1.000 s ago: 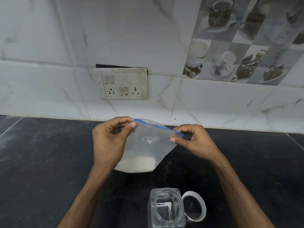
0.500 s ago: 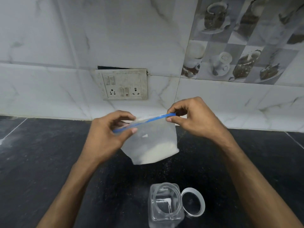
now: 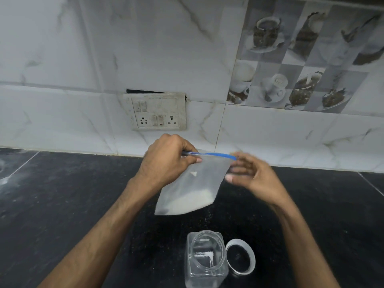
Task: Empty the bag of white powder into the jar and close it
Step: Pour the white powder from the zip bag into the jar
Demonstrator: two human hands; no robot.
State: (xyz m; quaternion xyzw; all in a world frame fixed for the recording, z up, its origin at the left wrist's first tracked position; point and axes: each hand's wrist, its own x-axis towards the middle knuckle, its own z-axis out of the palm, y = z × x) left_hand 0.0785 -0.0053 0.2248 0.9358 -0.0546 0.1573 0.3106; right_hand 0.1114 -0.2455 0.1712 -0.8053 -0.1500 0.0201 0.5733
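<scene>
A clear zip bag (image 3: 193,188) with a blue seal strip hangs above the black counter, white powder settled in its lower corner. My left hand (image 3: 166,163) pinches the left end of the blue strip. My right hand (image 3: 249,175) is blurred at the bag's right edge, fingers touching the top corner. Below, near the front, a clear square jar (image 3: 204,259) stands without a lid, a trace of white powder at its bottom. Its round clear lid (image 3: 240,256) lies flat on the counter just right of the jar.
The black stone counter (image 3: 62,204) runs to a white marble-tiled wall. A switch and socket plate (image 3: 159,112) is on the wall behind the bag. Tiles printed with cups (image 3: 295,59) fill the upper right.
The bag has swung so its powder end points down-left. My right hand dropped from above the strip to the bag's right edge, and my left hand moved right and up.
</scene>
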